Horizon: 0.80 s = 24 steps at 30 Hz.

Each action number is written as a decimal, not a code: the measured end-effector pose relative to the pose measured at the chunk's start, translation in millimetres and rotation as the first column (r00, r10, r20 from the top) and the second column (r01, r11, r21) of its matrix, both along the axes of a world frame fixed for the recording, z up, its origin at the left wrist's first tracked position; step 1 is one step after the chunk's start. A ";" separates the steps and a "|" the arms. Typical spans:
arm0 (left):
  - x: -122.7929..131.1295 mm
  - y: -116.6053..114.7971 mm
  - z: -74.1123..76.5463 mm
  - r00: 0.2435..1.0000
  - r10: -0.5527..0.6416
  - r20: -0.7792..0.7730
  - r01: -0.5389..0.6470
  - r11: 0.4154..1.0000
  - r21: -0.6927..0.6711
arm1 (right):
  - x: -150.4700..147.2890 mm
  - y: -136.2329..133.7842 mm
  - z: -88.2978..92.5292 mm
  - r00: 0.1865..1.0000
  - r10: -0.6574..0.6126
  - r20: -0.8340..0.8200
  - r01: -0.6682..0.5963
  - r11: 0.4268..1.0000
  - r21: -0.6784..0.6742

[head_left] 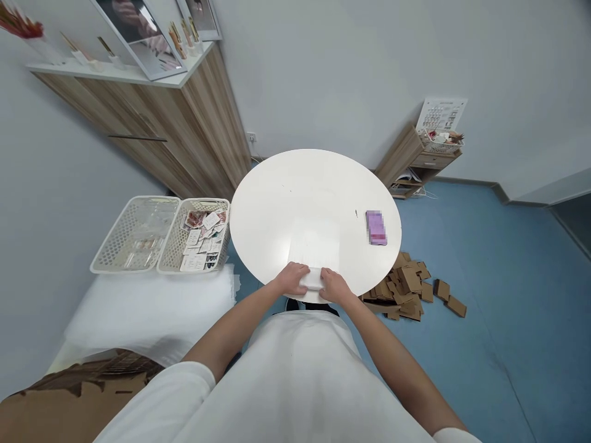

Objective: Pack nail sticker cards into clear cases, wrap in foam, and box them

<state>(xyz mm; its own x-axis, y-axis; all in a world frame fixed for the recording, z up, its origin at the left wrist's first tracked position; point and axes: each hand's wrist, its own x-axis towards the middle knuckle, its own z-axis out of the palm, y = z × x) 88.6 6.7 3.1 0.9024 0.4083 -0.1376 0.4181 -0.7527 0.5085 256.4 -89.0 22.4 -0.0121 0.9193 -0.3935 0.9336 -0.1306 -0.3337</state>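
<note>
Fingers of the left hand (294, 279) and right hand (334, 286) grip opposite ends of a white bundle (313, 279) at the white table (314, 172)'s near edge, probably keeping it even; pale sheet (314, 245) lies flat just beyond; purple item (376, 227) rests rightward, apparently out of the way.

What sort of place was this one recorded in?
Probably a small packing room: brown boxes lie heaped on the floor, a basket holds small cards, and white sheeting, perhaps wrap, lies at the left.
</note>
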 end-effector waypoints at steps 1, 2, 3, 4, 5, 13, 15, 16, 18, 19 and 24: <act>-1.1 -0.7 0.9 1.000 0.008 0.010 -0.008 0.999 -0.032 | 2.4 -0.9 1.7 0.999 -0.015 -0.042 0.014 1.000 -0.025; -1.6 -0.3 2.4 1.000 0.023 0.019 -0.022 0.997 -0.072 | 5.6 -0.7 3.3 0.995 -0.037 -0.091 0.033 0.998 -0.048; -1.4 1.4 4.3 0.999 0.044 0.022 -0.041 0.992 -0.120 | 9.5 0.8 4.8 0.987 -0.067 -0.147 0.057 0.996 -0.071; -0.6 4.4 6.8 0.998 0.068 0.015 -0.065 0.982 -0.175 | 13.9 3.3 6.2 0.974 -0.101 -0.205 0.083 0.992 -0.093; 0.6 8.7 9.7 0.996 0.093 0.000 -0.090 0.968 -0.236 | 18.6 6.7 7.6 0.955 -0.136 -0.262 0.111 0.988 -0.111; -3.2 52.9 18.1 0.943 0.308 -0.129 -0.321 0.731 -0.602 | 47.9 41.5 11.1 0.798 -0.308 -0.518 0.270 0.951 -0.150; -9.3 57.4 11.3 0.898 0.410 -0.158 -0.410 0.651 -0.639 | 51.6 46.5 6.8 0.768 -0.336 -0.545 0.298 0.941 -0.160; -11.9 58.5 7.4 0.871 0.458 -0.177 -0.452 0.608 -0.652 | 52.9 48.1 3.6 0.757 -0.355 -0.549 0.322 0.933 -0.159; -15.6 59.0 -0.2 0.818 0.534 -0.213 -0.523 0.536 -0.663 | 54.9 49.2 -4.2 0.737 -0.405 -0.541 0.384 0.910 -0.157; -16.5 58.7 -3.4 0.797 0.560 -0.227 -0.549 0.514 -0.659 | 55.6 48.8 -8.6 0.730 -0.436 -0.526 0.423 0.893 -0.155; -17.5 56.9 -12.0 0.750 0.599 -0.279 -0.637 0.544 -0.546 | 57.9 41.8 -25.9 0.712 -0.587 -0.387 0.595 0.796 -0.112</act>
